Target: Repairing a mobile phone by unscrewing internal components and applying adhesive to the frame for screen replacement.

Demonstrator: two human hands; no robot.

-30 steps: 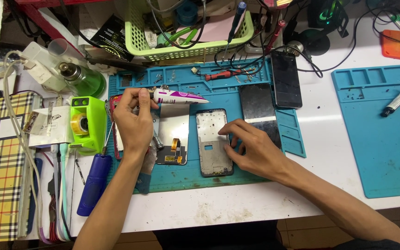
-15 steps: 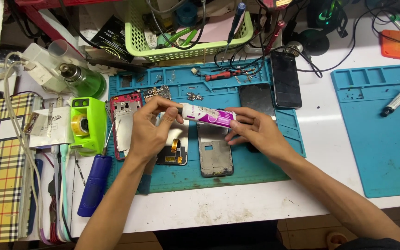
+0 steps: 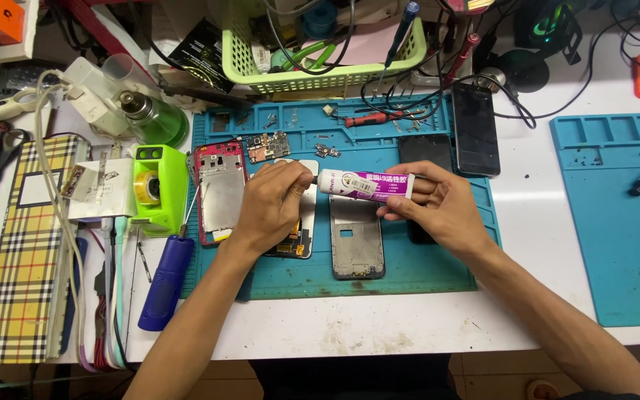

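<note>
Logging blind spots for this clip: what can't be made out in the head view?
- Tube tip: covered by the left hand; cap on or off cannot be told.
- Part under the left hand: mostly hidden, only its lower edge shows.
- Dark phone behind the right hand: partly covered.
- Small parts on the blue mat: too small to identify.
- Basket: cut off by the top edge.

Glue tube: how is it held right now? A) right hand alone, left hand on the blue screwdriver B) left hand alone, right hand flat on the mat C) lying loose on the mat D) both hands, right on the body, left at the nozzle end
D: the right hand grips the white-and-purple glue tube by its body, while the left hand pinches its nozzle end, above the teal mat.
</note>
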